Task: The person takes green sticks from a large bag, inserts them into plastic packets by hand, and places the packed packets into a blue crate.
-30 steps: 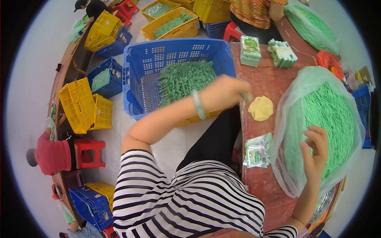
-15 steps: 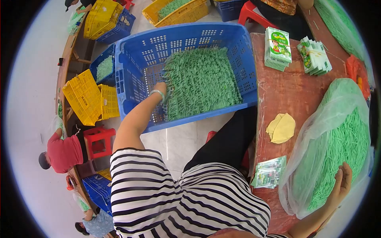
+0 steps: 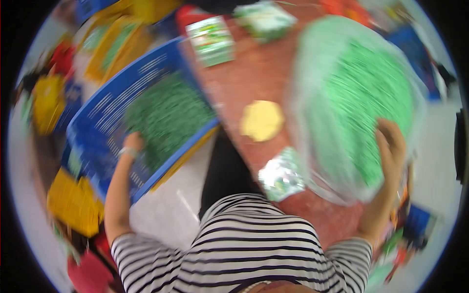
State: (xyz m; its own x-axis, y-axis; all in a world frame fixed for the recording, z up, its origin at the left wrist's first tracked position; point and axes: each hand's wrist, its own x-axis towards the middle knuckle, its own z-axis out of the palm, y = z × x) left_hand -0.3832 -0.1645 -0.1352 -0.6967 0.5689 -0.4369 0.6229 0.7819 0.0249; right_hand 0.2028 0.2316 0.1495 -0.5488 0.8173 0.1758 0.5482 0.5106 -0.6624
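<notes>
My left hand (image 3: 134,142) is inside a blue perforated crate (image 3: 94,161), at the near left side of a pile of green stick-like pieces (image 3: 171,119). Its fingers are smeared by motion, so their closure and anything in them cannot be made out. On the other side, my right hand (image 3: 392,146) is over a large clear plastic bag (image 3: 312,117) full of thin green sticks (image 3: 364,93). The thumb and fingers of that hand stand apart, and nothing shows between them.
On the red table (image 3: 259,58) lie a folded yellow cloth (image 3: 262,120), shiny green-and-white packets (image 3: 282,176), a packet stack (image 3: 211,41) and another packet bundle (image 3: 265,20). Yellow crates (image 3: 75,202) stand at the left. A person in red (image 3: 89,273) is at lower left.
The view has swung right and blurred, shifting the crate and table left. My right hand now appears higher beside the bag's sticks. My left hand stays in the crate.
</notes>
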